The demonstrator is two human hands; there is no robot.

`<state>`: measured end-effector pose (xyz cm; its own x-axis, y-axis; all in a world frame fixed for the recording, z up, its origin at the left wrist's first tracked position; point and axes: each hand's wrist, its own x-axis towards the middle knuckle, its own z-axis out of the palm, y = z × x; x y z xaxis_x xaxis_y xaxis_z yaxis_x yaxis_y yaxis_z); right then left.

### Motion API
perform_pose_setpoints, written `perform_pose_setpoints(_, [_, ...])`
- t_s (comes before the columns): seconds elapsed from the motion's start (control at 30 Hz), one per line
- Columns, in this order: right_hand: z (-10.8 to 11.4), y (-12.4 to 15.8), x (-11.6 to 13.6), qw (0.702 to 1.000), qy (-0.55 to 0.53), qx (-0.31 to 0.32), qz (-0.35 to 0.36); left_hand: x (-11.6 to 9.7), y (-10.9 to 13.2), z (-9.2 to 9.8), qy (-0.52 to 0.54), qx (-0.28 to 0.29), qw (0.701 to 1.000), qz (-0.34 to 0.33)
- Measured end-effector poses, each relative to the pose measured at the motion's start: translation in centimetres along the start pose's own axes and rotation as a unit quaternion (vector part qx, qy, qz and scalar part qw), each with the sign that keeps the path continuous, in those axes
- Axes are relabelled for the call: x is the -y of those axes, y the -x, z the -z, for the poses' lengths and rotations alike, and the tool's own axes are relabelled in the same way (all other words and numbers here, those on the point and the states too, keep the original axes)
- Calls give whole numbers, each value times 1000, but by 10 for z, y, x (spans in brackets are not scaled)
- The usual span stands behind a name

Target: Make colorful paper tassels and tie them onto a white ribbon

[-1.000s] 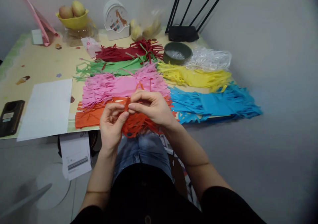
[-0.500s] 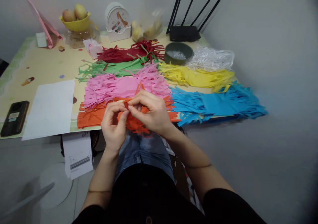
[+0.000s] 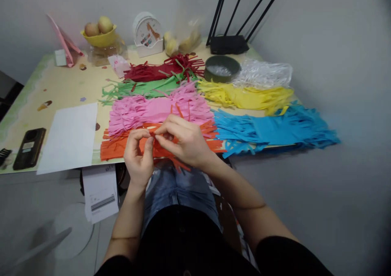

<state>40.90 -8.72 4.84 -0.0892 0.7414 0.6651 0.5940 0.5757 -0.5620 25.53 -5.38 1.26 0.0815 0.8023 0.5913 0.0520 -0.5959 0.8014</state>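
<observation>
My left hand (image 3: pixel 139 157) and my right hand (image 3: pixel 185 141) meet in front of my waist at the table's front edge. Both pinch a piece of orange fringed paper (image 3: pixel 177 164), whose loose strips hang below my fingers and poke up above my right hand. My palms and fingers hide its middle. Under and behind it lies a stack of orange fringed paper (image 3: pixel 114 147). Just beyond are pink fringed paper (image 3: pixel 159 108), green fringed paper (image 3: pixel 146 87) and dark red fringed paper (image 3: pixel 149 71).
Blue (image 3: pixel 271 127) and yellow (image 3: pixel 247 96) fringed paper lie at the right. Behind them are a dark round bowl (image 3: pixel 209 73), clear plastic strands (image 3: pixel 265 73) and a black router (image 3: pixel 229 45). A white sheet (image 3: pixel 70 137) and a phone (image 3: pixel 29 149) lie at the left.
The camera view has shifted slightly, so the table sits a little farther right and lower. Fewer orange strips show below my hands; both keep their pinch on the orange fringed paper.
</observation>
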Motion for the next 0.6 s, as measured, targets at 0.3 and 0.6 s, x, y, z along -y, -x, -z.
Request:
perform_pose_setpoints(0.3, [-20,-16,2,999,-18,-32,-33,11,-9,16,183,70,970,147])
perform_pose_setpoints(0.6, [-8,14,-43,996,42,26,-74,49,-148,226,-262,-18,965,22])
